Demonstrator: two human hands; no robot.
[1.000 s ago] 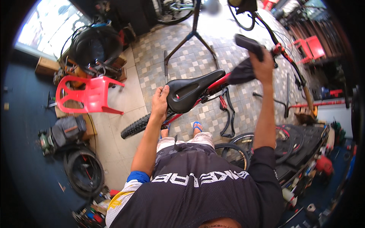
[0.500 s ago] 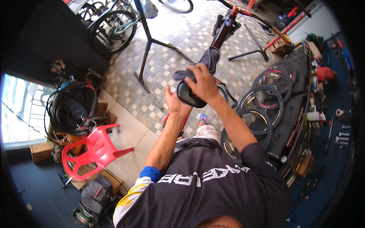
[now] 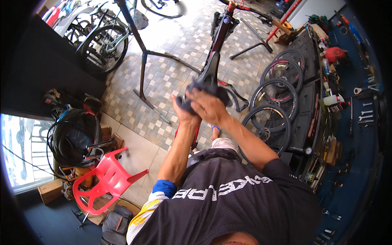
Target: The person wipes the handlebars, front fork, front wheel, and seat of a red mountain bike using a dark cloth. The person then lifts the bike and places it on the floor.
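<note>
A dark grey cloth (image 3: 209, 86) lies bunched over the wide rear of a black bicycle saddle (image 3: 210, 68), whose narrow nose points away from me. My right hand (image 3: 207, 107) presses down on the cloth, its fingers bent over the fabric and slightly blurred. From the left, my left hand (image 3: 186, 115) cups the saddle's rear edge with the thumb up. Most of that hand's fingers are hidden under the saddle and cloth. Beyond the saddle runs the bike's dark red frame (image 3: 222, 34) toward the handlebar.
Several wheels (image 3: 269, 106) lean in a row on the right, beside a tool-covered bench. Wrenches hang on the dark wall panel (image 3: 359, 139). A repair stand (image 3: 143, 53) spreads its legs at front left. A red plastic chair (image 3: 109, 179) and coiled black tyres (image 3: 75, 136) are at left.
The cloth and my right hand have moved back from the saddle's nose onto its rear, uncovering the nose. My left hand stays at the saddle's left side. The whole view has shifted slightly.
</note>
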